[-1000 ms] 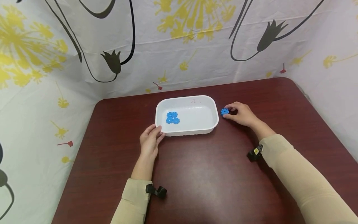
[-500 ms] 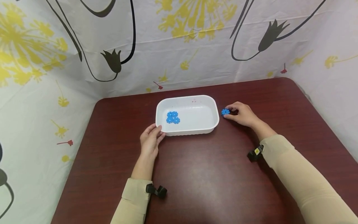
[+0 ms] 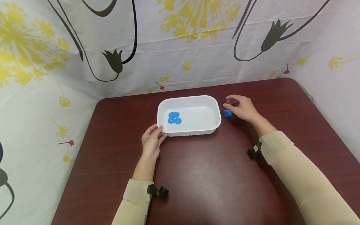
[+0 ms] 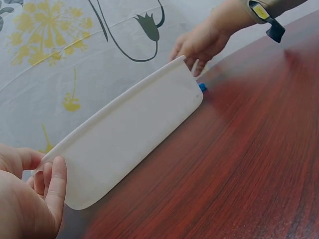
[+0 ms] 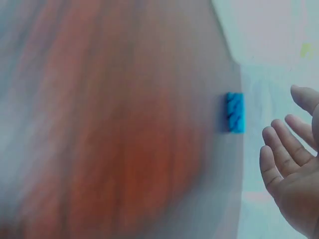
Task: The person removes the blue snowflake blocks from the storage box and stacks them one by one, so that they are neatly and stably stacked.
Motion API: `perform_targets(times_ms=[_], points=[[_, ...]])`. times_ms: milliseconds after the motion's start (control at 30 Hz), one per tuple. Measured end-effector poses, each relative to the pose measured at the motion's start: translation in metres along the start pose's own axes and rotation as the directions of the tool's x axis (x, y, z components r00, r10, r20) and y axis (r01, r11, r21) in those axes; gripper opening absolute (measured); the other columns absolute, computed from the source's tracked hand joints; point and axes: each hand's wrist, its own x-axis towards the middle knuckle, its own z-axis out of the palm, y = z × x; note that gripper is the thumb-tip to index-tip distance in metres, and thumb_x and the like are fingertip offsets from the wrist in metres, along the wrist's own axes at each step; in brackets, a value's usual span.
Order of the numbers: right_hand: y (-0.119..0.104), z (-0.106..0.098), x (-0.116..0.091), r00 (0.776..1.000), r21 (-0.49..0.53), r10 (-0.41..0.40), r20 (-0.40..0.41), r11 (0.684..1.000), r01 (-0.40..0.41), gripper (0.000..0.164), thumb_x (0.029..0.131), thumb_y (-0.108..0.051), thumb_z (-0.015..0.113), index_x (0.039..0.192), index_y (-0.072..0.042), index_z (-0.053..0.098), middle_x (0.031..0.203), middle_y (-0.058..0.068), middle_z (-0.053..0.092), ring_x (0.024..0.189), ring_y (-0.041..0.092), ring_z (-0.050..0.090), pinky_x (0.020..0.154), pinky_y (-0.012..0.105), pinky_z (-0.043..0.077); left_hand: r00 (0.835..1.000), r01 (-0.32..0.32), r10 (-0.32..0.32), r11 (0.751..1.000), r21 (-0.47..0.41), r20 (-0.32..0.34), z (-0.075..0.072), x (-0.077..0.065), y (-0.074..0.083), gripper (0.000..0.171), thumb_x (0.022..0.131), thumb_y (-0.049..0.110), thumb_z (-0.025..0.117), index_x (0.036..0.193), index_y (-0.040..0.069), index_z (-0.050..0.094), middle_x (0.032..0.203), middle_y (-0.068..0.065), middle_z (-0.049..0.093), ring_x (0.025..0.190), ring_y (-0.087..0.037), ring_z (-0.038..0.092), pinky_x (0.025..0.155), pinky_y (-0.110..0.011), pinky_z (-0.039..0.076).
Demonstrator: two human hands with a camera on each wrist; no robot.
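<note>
In the head view, my left hand (image 3: pixel 151 142) grips the near left corner of a white plastic tray (image 3: pixel 189 128), thumb over the rim and fingers against the outer wall. Several blue notched discs (image 3: pixel 174 118) lie flat at the tray's left end. Just off the tray's right side, a small blue stack of notched discs (image 3: pixel 227 113) rests on the table; its layers show from the side in the right wrist view (image 5: pixel 235 112). My right hand (image 3: pixel 242 107) hovers just above and behind that stack, fingers apart and holding nothing.
A dark red wooden table (image 3: pixel 197 175) bears the tray, which sits toward its far edge. Behind and beside it hangs a white cloth (image 3: pixel 157 56) with yellow and grey flower prints. Each sleeve has a black wrist camera, such as the right one (image 3: pixel 254 150).
My right hand has let go of the blue stack and risen slightly away from it, leaving it standing on the table. The left hand keeps its hold on the tray.
</note>
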Motion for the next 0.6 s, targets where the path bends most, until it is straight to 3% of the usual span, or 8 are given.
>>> perform_targets(times_ms=[167,433,600], points=[[-0.018,0.002,0.006,0.998,0.063,-0.037,-0.040,0.997,0.040,0.042,0.098,-0.028,0.069,0.129,-0.001,0.062,0.116,0.018,0.069,0.104,0.033,0.066,0.090,0.047,0.056,1.000,-0.001,0.001,1.000,-0.008,0.000,0.000,0.000,0.001,0.031,0.092,0.001,0.072,0.120,0.000,0.060,0.090,-0.006,0.067,0.071,-0.012,0.064,0.077,-0.029,0.063],[-0.049,0.013,0.016,0.988,0.108,-0.121,-0.093,0.986,0.131,0.033,0.094,-0.016,0.074,0.123,-0.002,0.066,0.111,0.017,0.071,0.098,0.026,0.067,0.077,0.015,0.051,1.000,0.001,-0.001,1.000,-0.006,0.003,0.000,0.001,0.000,0.032,0.091,0.001,0.073,0.120,0.001,0.061,0.089,-0.005,0.066,0.072,-0.013,0.064,0.077,-0.029,0.064],[-0.066,0.026,0.022,0.978,0.134,-0.167,-0.127,0.974,0.184,0.031,0.093,-0.013,0.075,0.120,-0.001,0.068,0.109,0.016,0.072,0.096,0.026,0.068,0.076,0.017,0.053,1.000,-0.002,0.002,1.000,-0.010,-0.001,-0.001,0.001,0.001,0.031,0.091,0.000,0.072,0.120,0.000,0.060,0.089,-0.005,0.067,0.072,-0.013,0.065,0.075,-0.028,0.064]])
